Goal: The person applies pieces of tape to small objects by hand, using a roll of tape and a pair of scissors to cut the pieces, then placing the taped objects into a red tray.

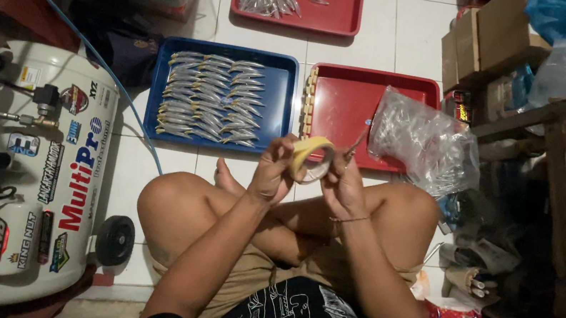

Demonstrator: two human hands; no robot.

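Left hand: the left hand [272, 168] is raised over the crossed legs; its fingers are closed on the near-left rim of a roll of yellowish tape [310, 159]
Right hand: the right hand [343, 184] meets the roll from the other side; its fingers are pinched at the rim, and a thin strand runs up from them toward the red tray
Tape roll: held upright between both hands, above the knees and just in front of the near edge of the trays
Blue tray: the blue tray [287, 66] lies on the white tiles ahead of the left hand; rows of small silvery fish-shaped pieces [211, 96] fill it
Red tray: the red tray [347, 102] sits just beside the blue one; a clear plastic bag [429, 141] of similar pieces lies across its right part
Far tray: a second red tray [336, 18] further off holds a loose heap of the same pieces
Left side: a white air compressor tank [44, 173] with a blue hose [125, 100]
Right side: cardboard boxes [500, 34] and clutter
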